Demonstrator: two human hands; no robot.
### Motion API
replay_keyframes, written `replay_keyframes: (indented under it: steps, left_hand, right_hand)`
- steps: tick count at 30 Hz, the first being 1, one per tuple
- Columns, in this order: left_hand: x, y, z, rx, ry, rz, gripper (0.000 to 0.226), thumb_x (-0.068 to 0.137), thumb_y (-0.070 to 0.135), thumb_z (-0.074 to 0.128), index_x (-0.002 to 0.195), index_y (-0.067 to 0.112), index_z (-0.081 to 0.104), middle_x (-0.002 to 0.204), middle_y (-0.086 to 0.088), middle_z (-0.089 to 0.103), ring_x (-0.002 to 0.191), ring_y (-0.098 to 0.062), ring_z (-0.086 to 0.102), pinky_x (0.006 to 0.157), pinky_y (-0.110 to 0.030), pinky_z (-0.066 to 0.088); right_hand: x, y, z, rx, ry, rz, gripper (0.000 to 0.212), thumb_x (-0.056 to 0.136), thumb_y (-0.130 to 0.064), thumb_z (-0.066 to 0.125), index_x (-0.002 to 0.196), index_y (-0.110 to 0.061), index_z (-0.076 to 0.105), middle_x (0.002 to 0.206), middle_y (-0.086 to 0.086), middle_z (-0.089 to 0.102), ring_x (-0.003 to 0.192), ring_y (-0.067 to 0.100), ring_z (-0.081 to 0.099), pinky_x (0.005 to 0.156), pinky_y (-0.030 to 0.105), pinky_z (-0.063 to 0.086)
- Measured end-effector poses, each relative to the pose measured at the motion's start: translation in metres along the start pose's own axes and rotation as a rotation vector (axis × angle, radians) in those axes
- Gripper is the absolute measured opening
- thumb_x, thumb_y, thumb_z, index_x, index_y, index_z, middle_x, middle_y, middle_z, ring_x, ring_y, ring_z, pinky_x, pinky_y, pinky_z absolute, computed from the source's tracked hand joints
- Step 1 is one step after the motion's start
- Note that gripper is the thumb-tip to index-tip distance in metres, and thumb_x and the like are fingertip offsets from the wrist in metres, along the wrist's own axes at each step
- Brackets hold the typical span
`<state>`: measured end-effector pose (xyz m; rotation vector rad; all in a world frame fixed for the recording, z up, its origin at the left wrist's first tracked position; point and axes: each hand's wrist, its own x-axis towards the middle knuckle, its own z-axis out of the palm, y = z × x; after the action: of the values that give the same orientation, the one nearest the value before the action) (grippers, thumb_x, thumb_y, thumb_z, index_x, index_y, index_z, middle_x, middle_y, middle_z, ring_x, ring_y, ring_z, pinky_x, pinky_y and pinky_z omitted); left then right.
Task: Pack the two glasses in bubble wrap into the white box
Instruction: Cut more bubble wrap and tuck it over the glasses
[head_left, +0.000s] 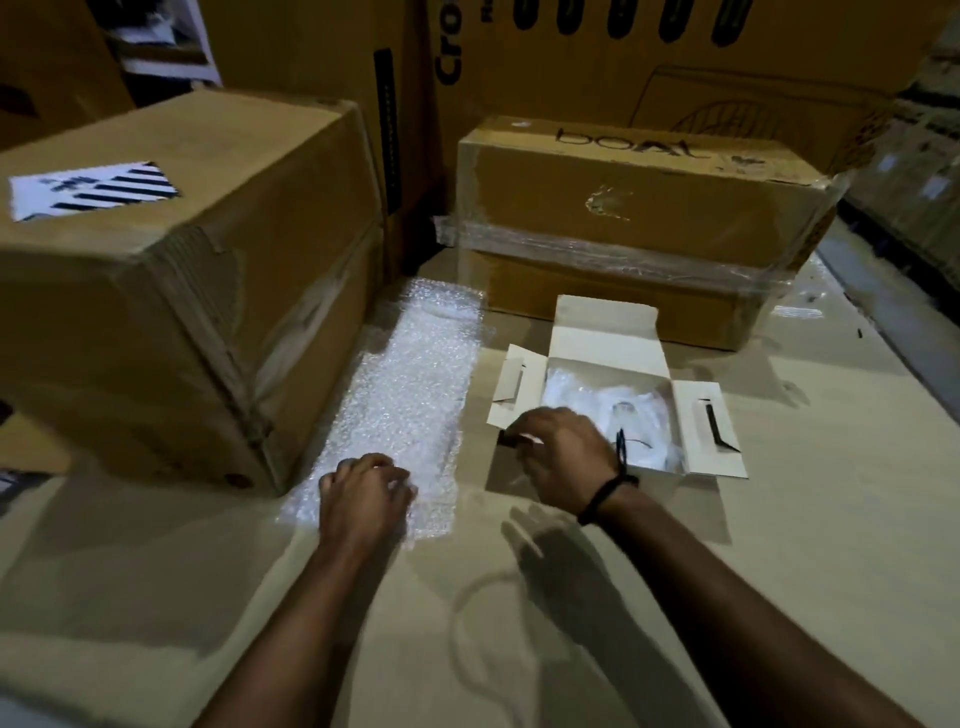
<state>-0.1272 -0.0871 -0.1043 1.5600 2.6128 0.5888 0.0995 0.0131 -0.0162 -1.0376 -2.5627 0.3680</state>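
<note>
Nearest, two bare forearms reach in from 6 o'clock over a pale, flat work surface (810, 519) crossed by hard shadows of the arms. The left hand (363, 493) lies palm-down on the near end of a sheet of bubble wrap (410, 374), its fingers curled loosely and pressing the sheet, gripping nothing that can be made out. The right hand (558, 452), with a dark cord bracelet (605, 496) at the wrist, is at the near left corner of the white box (610, 332); its fingers are bent close together at the box's near edge, and whether they pinch a flap cannot be told.

The bubble wrap runs as a long strip from the left hand away toward 12 o'clock, just left of the box. The white box lies open at centre, flaps spread to 9, 12 and 3 o'clock. Inside it lies a pale, crinkled wrapped bundle (602, 400); how many glasses it holds cannot be made out.

At 10 o'clock a large brown carton (171, 270) with a striped label (88, 192) stands against the strip's left edge. At 1 o'clock, behind the white box, a taped carton (639, 208) sits on the surface. Beyond, tall printed cartons (623, 62) wall off the dim room.
</note>
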Motion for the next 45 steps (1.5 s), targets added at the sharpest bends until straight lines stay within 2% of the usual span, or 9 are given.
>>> replay_keyframes:
  steps: [6,9,12,15,19,25,34,39,45]
  left_hand:
    - [0.009,0.001,-0.016,-0.322,0.139,-0.051,0.017,0.09,0.034,0.066,0.089,0.022,0.077,0.095,0.003,0.073,0.09,-0.023,0.065,0.077,-0.034,0.05]
    - [0.002,0.007,-0.024,-0.438,0.086,-0.015,0.014,0.088,0.032,0.069,0.091,0.022,0.078,0.093,0.007,0.073,0.08,-0.013,0.064,0.072,-0.027,0.048]
    - [-0.014,0.018,-0.03,-0.575,-0.115,0.053,0.009,0.086,0.025,0.074,0.09,0.02,0.079,0.087,0.01,0.073,0.075,-0.004,0.065,0.069,-0.018,0.047]
    - [-0.031,0.024,-0.031,-0.769,-0.293,0.025,0.006,0.085,0.021,0.074,0.088,0.024,0.079,0.084,0.011,0.075,0.077,-0.005,0.069,0.069,-0.022,0.053]
    - [-0.031,0.006,-0.027,-0.782,-0.035,0.119,0.006,0.088,0.029,0.069,0.089,0.031,0.075,0.089,0.016,0.071,0.082,-0.002,0.064,0.072,-0.022,0.047]
    - [-0.05,0.024,-0.016,-0.437,0.159,0.53,0.031,0.088,0.042,0.053,0.11,0.028,0.071,0.119,0.006,0.061,0.113,-0.015,0.051,0.092,-0.034,0.036]
    - [-0.093,0.087,0.021,-0.073,-0.217,0.661,0.06,0.091,0.057,0.027,0.143,0.033,0.046,0.155,-0.003,0.036,0.144,-0.027,0.029,0.114,-0.053,0.023]
    - [-0.103,0.095,0.036,0.074,-0.334,0.621,0.061,0.09,0.051,0.019,0.139,0.03,0.05,0.152,-0.007,0.041,0.138,-0.034,0.037,0.108,-0.054,0.029]
    - [-0.096,0.098,0.04,0.079,-0.304,0.59,0.056,0.096,0.048,0.02,0.149,0.033,0.032,0.161,-0.002,0.022,0.146,-0.025,0.019,0.115,-0.044,0.015]
  right_hand:
    - [-0.013,-0.04,0.07,0.243,-0.174,0.212,0.023,0.093,-0.028,0.052,0.108,-0.018,0.067,0.108,0.002,0.068,0.102,0.021,0.061,0.088,0.027,0.045]
    - [0.0,-0.051,0.076,0.835,-0.02,0.65,0.037,0.094,-0.046,0.051,0.087,-0.012,0.066,0.081,0.005,0.068,0.064,0.022,0.063,0.053,0.028,0.049]
    - [0.021,-0.056,0.065,1.163,-0.066,0.857,0.05,0.082,-0.059,0.061,0.088,-0.009,0.064,0.073,0.008,0.064,0.052,0.02,0.057,0.048,0.024,0.042]
    - [0.03,-0.061,0.058,0.995,-0.146,0.775,0.016,0.079,-0.019,0.077,0.082,-0.014,0.062,0.079,0.008,0.066,0.059,0.018,0.064,0.055,0.03,0.054]
    - [0.019,-0.052,0.053,0.897,-0.184,0.72,0.017,0.078,0.009,0.062,0.089,-0.004,0.066,0.064,0.01,0.058,0.044,0.015,0.055,0.045,0.024,0.047]
    - [-0.031,-0.001,-0.002,0.467,-0.443,0.507,0.012,0.092,-0.017,0.059,0.095,-0.021,0.069,0.077,-0.002,0.063,0.066,0.014,0.053,0.062,0.028,0.044]
    - [-0.089,0.066,-0.044,0.078,-0.623,0.688,0.035,0.08,-0.031,0.075,0.114,-0.023,0.069,0.084,-0.002,0.07,0.052,0.007,0.049,0.048,0.018,0.039]
    - [-0.101,0.08,-0.034,-0.207,-0.43,0.685,0.052,0.081,-0.039,0.072,0.129,-0.023,0.057,0.12,0.002,0.065,0.108,0.02,0.059,0.084,0.024,0.043]
    - [-0.132,0.065,0.004,-0.329,0.068,0.429,0.04,0.088,-0.042,0.055,0.124,-0.024,0.061,0.132,0.003,0.058,0.118,0.027,0.054,0.097,0.037,0.042]
